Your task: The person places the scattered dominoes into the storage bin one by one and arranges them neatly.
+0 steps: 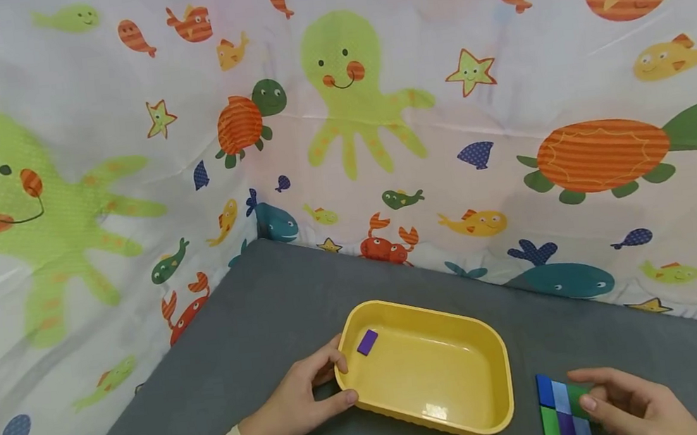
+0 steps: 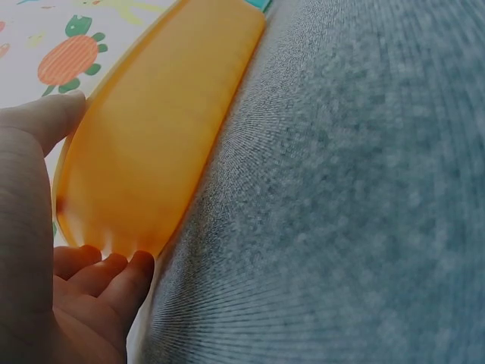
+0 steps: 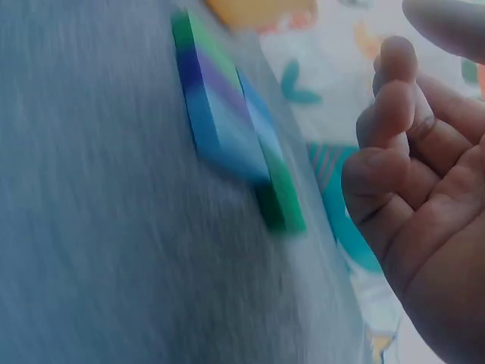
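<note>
My left hand [image 1: 303, 396] holds the left end of a yellow plastic tub [image 1: 447, 425], thumb at the near rim and fingers at the end wall. In the left wrist view several fingertips press the tub's outer wall [image 2: 151, 144]. One small purple rectangular tile [image 1: 367, 342] lies inside, near the far left corner. To the right of the tub, several blue, green and purple tiles [image 1: 565, 424] lie flat, side by side in a block. My right hand [image 1: 638, 400] hovers at this block's right edge, fingers loosely bent. Nothing shows between its thumb and fingers in the right wrist view.
A dark grey cloth surface [image 1: 255, 298] lies under everything. White curtains printed with sea animals [image 1: 406, 41] rise behind and along the left side, meeting in a corner beyond the tub.
</note>
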Available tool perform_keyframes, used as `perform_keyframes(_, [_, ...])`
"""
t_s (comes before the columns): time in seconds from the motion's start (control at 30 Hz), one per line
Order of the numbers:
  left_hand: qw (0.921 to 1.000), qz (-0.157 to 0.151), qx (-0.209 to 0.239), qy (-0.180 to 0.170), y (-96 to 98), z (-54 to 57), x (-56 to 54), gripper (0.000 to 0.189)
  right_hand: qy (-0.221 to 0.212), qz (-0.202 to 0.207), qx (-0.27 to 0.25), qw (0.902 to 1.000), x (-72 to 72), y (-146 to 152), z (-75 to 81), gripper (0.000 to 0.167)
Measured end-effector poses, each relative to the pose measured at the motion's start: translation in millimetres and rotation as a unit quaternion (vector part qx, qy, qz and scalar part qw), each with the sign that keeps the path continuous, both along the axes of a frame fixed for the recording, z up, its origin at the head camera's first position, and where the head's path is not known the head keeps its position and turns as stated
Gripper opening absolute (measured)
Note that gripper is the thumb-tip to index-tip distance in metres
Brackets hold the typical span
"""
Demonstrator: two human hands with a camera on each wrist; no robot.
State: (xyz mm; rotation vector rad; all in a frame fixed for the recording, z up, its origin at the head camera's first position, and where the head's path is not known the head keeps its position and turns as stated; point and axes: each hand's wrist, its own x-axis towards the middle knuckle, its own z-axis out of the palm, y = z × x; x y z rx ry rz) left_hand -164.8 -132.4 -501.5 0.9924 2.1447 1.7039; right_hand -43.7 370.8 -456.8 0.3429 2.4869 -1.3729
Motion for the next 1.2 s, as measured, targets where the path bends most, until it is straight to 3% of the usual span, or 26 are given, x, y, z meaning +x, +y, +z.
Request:
perform_keyframes(0.3, [0.9994, 0.024, -0.024, 0.006, -7.7, 2.8, 0.5, 0.027, -0.018, 0.045, 0.008, 0.9988, -7.4, 22.9, -7.2, 0.069])
perform_keyframes(0.57, [0.9996, 0.020, -0.022, -0.001, -2.4, 4.2, 0.5, 0.028, -0.038, 0.073, -0.057, 0.9950, -4.5, 43.8, -19.8, 0.088])
perform_keyframes(0.83, [0.9997, 0.012, -0.020, -0.001, 1.4, 5.7, -1.1, 0.027, -0.054, 0.086, -0.051, 0.9936, -3.8, 50.5, -27.7, 0.084])
perform_keyframes(1.2, [0.9996, 0.018, -0.022, -0.009, 3.1, 1.2, -0.2, 0.026, -0.029, 0.068, 0.003, 0.9972, -0.5, 51.1, -30.1, 0.075])
